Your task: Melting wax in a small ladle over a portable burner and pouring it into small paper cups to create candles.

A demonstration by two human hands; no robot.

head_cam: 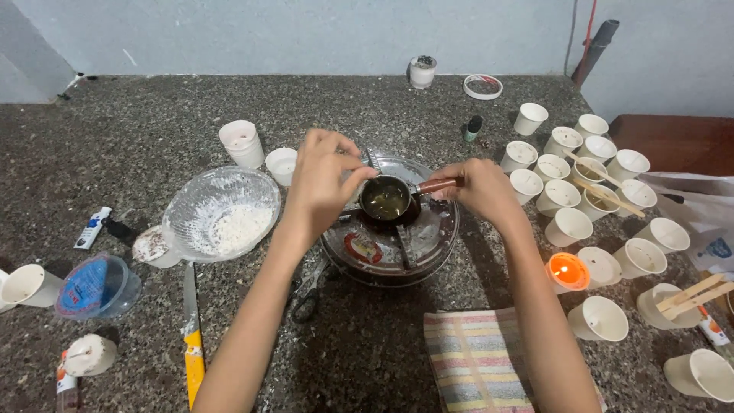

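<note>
My right hand [480, 187] grips the small pot [386, 199] by its handle over the dark pan [437, 237] while my left hand [321, 180] pinches its rim, so I'd keep it level.

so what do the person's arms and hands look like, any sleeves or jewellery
Both arms are bare from the bottom of the picture up to the hands, with no sleeves in view. The left hand and right hand wear no gloves, and no rings, watch or bracelets show. The fingernails look short and unpainted.
</note>
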